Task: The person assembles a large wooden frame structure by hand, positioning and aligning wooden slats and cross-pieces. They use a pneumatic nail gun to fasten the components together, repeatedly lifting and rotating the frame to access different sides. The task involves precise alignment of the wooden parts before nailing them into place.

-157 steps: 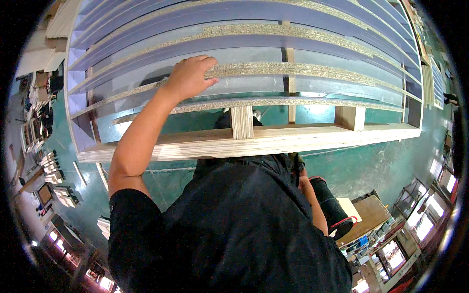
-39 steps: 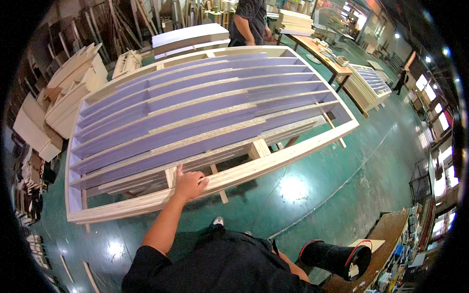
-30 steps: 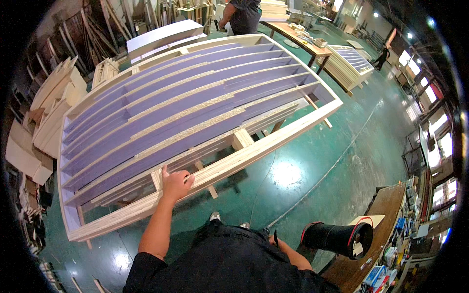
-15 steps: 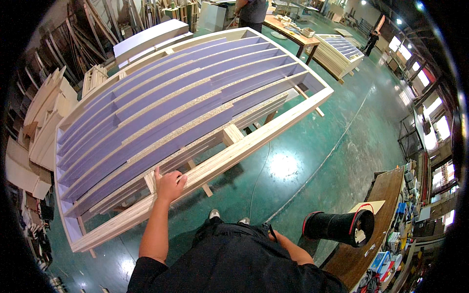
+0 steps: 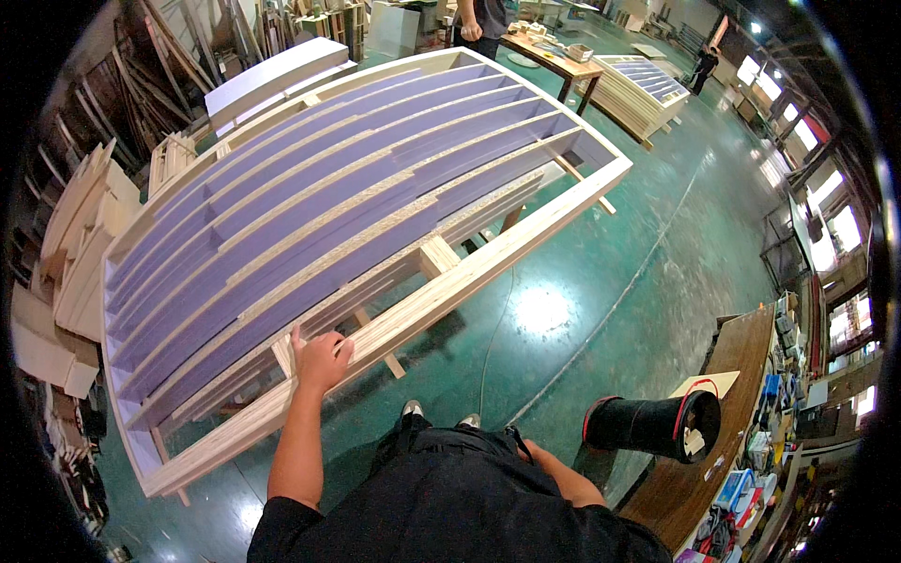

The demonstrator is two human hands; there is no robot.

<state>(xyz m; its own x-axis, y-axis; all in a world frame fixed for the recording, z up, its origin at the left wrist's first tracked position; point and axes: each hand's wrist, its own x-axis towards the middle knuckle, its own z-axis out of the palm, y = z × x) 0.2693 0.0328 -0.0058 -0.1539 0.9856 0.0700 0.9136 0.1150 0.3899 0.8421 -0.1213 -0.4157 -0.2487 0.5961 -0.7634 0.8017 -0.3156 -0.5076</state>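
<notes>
My left hand [image 5: 322, 361] rests on the near rail of a large wooden frame [image 5: 469, 277]. One finger stretches out by a short cross block [image 5: 282, 355]; the others bend apart over the rail's inner edge, and no loose object shows in that hand. Long slats with pale top edges and purple-grey sides [image 5: 319, 211] run lengthwise inside the frame. At my waist, my right hand [image 5: 528, 452] sits against my black clothing beside a dark strap, its fingers mostly hidden.
A black cylindrical bin [image 5: 638, 427] with red trim stands at the right, near a brown workbench [image 5: 685, 488] cluttered with tools. Stacked boards [image 5: 89, 249] lie left. A person [image 5: 483, 23] stands beyond the frame, near a wooden table [image 5: 554, 61]. A cable [image 5: 486, 347] crosses the green floor.
The view has shifted slightly, so the frame sits a little farther left. My left hand stays on the rail. More of the person beyond, including a hand, now shows.
</notes>
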